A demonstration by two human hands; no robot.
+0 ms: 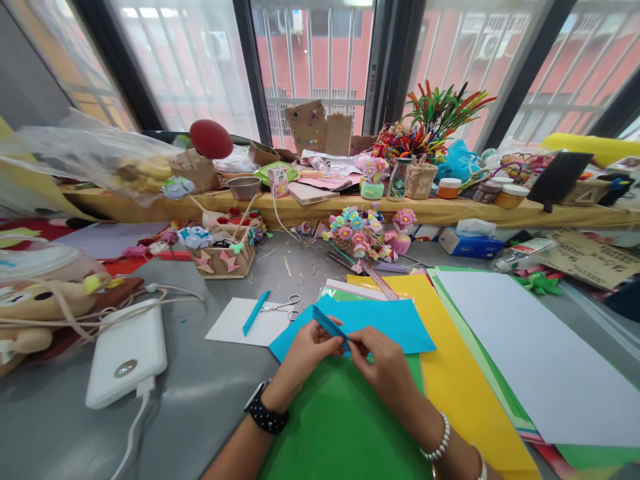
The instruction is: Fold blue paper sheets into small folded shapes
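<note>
A narrow folded strip of blue paper [327, 321] is pinched between both hands, slanting down to the right. My left hand [315, 343], with a dotted watch strap at the wrist, holds it from the left with thumb and fingers. My right hand [377, 357] pinches its lower right end. Beneath and behind lies a larger blue paper sheet [390, 320] on green paper [345, 420]. To the left, a second blue strip [257, 313] rests on a white sheet [233, 327], beside a small pair of scissors [283, 305].
A white power bank [127, 353] with a cable lies on the left. Yellow paper [460, 393] and a white sheet stack [540, 353] spread rightward. Behind stand a decorated cardboard box [223, 260], crochet flowers [357, 233], and a blue tissue pack [471, 241].
</note>
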